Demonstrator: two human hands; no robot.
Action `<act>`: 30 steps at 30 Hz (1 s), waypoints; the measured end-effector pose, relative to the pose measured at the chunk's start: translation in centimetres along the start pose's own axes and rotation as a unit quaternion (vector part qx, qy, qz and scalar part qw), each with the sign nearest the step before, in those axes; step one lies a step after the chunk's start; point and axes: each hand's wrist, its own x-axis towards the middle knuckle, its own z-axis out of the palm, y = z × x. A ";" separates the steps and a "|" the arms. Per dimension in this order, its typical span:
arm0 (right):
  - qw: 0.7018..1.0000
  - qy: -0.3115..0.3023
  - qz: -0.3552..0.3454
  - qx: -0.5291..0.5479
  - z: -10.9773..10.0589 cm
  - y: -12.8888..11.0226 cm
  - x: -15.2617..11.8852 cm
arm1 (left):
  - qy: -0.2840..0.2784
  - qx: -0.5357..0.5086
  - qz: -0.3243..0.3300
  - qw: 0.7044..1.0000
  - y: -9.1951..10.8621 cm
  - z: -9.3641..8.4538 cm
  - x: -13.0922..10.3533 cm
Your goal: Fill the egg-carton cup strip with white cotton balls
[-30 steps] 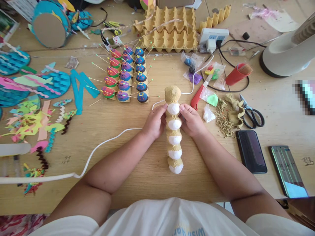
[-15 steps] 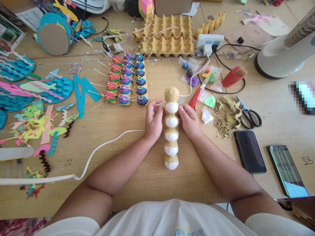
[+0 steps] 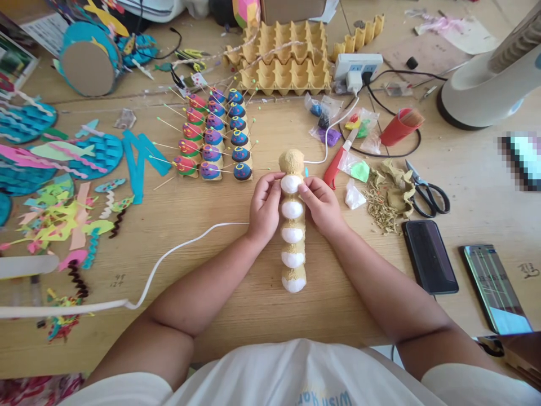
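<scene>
A strip of tan egg carton [image 3: 291, 160] lies upright in front of me, a row of bumps running toward my body. White clay-like patches [image 3: 292, 210] cover one face of each bump below the bare top one. My left hand [image 3: 265, 207] closes on the strip's left edge near the top patch; its fingertips are partly hidden. On the other side, my right hand [image 3: 322, 204] grips the strip with its thumb against the edge of that top white patch and its fingers bent behind.
Painted egg-carton caterpillars [image 3: 211, 137] with pins stand beyond my left hand. Right of the strip lie a red cutter [image 3: 337, 164], clay packets [image 3: 359, 169], carton scraps [image 3: 399, 189], scissors [image 3: 431, 197] and phones [image 3: 430, 256]. Egg trays [image 3: 285, 76] sit behind; a white cable [image 3: 169, 254] crosses at left.
My right hand has moved left, bringing its thumb onto the top white patch. My left fingers have come in against the strip's left edge. The strip has barely shifted.
</scene>
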 end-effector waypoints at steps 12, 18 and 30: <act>0.998 0.009 -0.038 -0.044 -0.2 -0.1 0.1 | -0.017 -0.004 -0.020 1.000 0.5 0.0 -0.1; 0.950 0.067 -0.115 -0.281 -0.9 0.1 0.0 | -0.012 0.126 0.046 0.991 1.2 -0.3 -0.3; 0.876 0.107 -0.127 -0.453 -1.4 0.3 0.2 | -0.008 0.130 0.038 0.991 -0.4 0.1 0.0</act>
